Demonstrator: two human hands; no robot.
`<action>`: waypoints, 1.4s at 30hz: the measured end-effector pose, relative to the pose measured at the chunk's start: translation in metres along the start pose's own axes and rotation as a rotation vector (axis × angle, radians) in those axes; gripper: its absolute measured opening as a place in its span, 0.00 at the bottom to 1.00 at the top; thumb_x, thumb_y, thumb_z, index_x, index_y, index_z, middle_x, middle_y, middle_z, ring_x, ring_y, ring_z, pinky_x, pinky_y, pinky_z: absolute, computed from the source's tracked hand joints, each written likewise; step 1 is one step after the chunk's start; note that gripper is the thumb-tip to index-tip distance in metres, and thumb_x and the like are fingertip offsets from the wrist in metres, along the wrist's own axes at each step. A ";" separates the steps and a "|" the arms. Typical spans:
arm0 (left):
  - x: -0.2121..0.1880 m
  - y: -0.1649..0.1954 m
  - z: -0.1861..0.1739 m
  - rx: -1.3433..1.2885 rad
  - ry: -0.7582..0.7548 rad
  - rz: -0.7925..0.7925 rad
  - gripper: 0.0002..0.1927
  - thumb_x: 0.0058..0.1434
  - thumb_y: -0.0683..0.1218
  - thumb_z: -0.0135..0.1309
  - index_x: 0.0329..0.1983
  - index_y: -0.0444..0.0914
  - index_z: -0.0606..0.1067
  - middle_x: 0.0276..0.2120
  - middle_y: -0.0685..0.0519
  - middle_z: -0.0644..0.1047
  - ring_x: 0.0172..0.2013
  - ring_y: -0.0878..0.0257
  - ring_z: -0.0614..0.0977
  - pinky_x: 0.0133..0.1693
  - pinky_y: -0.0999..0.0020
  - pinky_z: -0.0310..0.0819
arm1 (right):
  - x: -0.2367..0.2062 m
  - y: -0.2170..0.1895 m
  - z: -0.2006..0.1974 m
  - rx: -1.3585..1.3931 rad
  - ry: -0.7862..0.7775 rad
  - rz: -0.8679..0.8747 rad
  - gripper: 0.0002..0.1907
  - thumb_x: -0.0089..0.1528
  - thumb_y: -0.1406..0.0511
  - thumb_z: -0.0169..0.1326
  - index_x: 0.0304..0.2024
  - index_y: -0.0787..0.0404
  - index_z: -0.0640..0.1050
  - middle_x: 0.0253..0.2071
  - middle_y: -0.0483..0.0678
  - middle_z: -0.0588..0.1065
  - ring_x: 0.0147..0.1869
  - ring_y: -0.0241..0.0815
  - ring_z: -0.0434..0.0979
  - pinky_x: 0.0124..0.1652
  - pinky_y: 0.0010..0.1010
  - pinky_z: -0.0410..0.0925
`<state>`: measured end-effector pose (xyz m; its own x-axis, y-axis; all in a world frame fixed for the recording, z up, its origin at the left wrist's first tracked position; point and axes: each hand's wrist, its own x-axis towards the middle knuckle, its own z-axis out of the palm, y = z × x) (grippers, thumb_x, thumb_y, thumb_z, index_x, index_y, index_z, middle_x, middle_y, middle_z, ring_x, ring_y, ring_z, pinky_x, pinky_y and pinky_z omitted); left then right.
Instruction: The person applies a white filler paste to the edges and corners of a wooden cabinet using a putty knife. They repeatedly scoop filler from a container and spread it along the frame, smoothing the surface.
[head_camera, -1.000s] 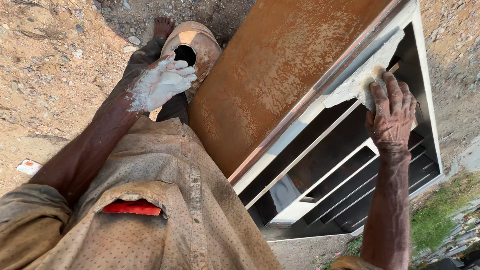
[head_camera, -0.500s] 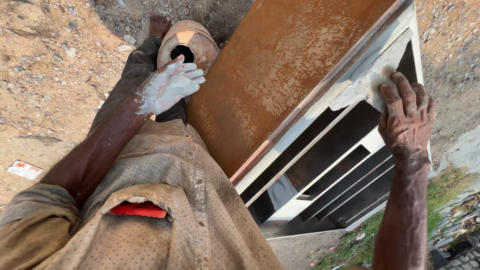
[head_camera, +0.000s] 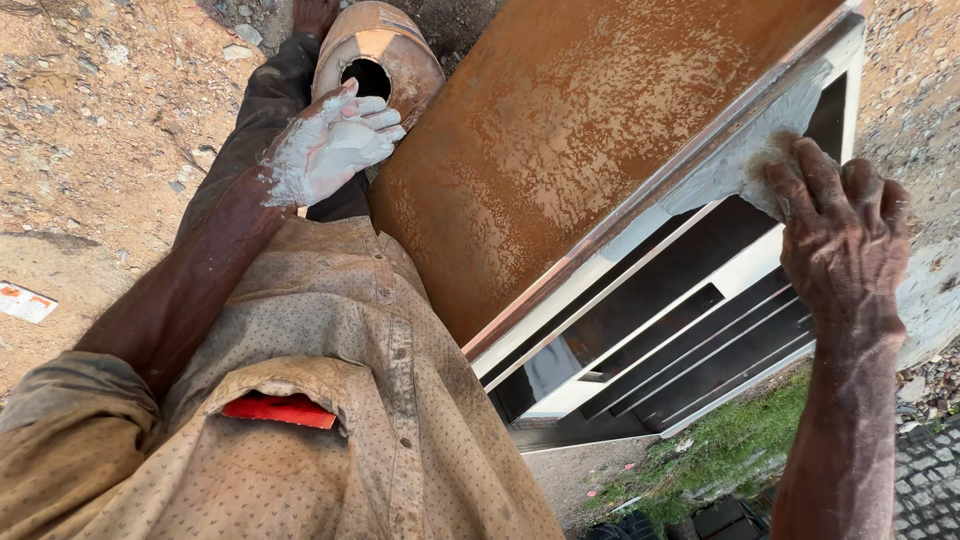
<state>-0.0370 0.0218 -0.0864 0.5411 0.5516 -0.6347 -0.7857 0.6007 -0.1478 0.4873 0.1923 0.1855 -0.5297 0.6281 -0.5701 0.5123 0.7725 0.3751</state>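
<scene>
Grey-white putty coats the left hand (head_camera: 335, 145), which is loosely cupped, fingers curled together around a soft lump of the same paste in its palm, held just above the round rust-brown tin with a dark opening (head_camera: 385, 65) that stands on the gravelly dirt ground (head_camera: 90, 130). The right hand (head_camera: 840, 235) is closed over a small pale wad of putty (head_camera: 768, 165) and presses it flat against the upper edge of the white-painted metal frame with slatted bars (head_camera: 700, 290), where a smeared grey band of filler (head_camera: 720, 165) runs along the seam beside the large rusty orange steel sheet (head_camera: 580, 140). Judging by its look, the putty is soft, sticky and light, easily pinched off and shaped, best carried in a cupped palm and pushed with the fingertips; it would likely smear rather than slip. One lump therefore sits in the left palm, well apart from the frame, the other under the right fingers, touching it. Nearer the camera lies the person's dusty dotted tan shirt (head_camera: 330, 440), a red slip (head_camera: 278, 410) showing in its pocket.
</scene>
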 end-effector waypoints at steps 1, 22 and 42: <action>0.000 0.000 0.000 0.058 0.099 0.000 0.12 0.70 0.52 0.44 0.33 0.44 0.71 0.44 0.54 0.72 0.53 0.59 0.74 0.55 0.64 0.72 | 0.002 -0.001 -0.002 0.003 0.003 -0.003 0.21 0.74 0.68 0.56 0.67 0.44 0.77 0.74 0.38 0.70 0.65 0.42 0.71 0.67 0.41 0.64; 0.001 -0.016 0.020 -0.020 -0.092 -0.040 0.17 0.76 0.58 0.48 0.34 0.44 0.69 0.52 0.50 0.74 0.62 0.53 0.74 0.63 0.60 0.70 | -0.050 0.004 0.094 0.460 0.286 0.268 0.33 0.63 0.74 0.54 0.71 0.57 0.63 0.75 0.55 0.61 0.78 0.57 0.63 0.73 0.55 0.61; 0.000 -0.013 0.010 -0.018 0.024 0.004 0.17 0.75 0.57 0.46 0.42 0.40 0.72 0.55 0.48 0.73 0.62 0.52 0.73 0.62 0.59 0.71 | -0.030 0.022 0.110 0.527 0.382 0.230 0.29 0.67 0.74 0.49 0.71 0.57 0.63 0.76 0.58 0.61 0.77 0.60 0.62 0.72 0.59 0.59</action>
<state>-0.0236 0.0201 -0.0770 0.5305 0.5399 -0.6535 -0.7935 0.5875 -0.1587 0.5886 0.1804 0.1302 -0.5196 0.8343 -0.1845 0.8493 0.5279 -0.0044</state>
